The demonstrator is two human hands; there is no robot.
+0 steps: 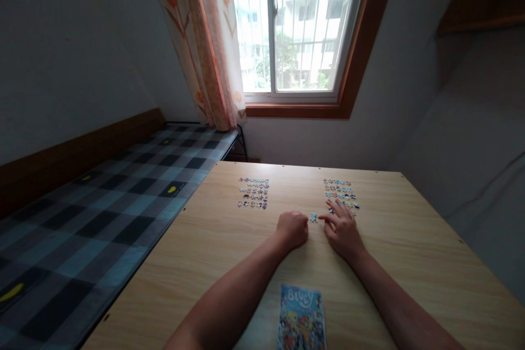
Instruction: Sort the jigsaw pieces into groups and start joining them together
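Observation:
Between my two hands, a small light-blue cluster of jigsaw puzzle pieces (314,217) lies flat on the wooden table (229,262). My left hand (292,228) rests just left of it, fingers curled into a fist; whatever they may hold is hidden. On the other side, my right hand (341,229) has its fingers spread, the thumb or index tip close to the cluster. Its upper fingers reach over the lower rows of the right group of loose puzzle pieces (339,188), covering some of them. Another group of puzzle pieces (255,191) sits in rows farther left.
A colourful printed "Bluey" picture sheet (302,317) lies near me between my forearms. A bed with a checked cover (135,175) stands along the table's left side. Beyond the far edge are a curtain (205,38) and a barred window (303,27).

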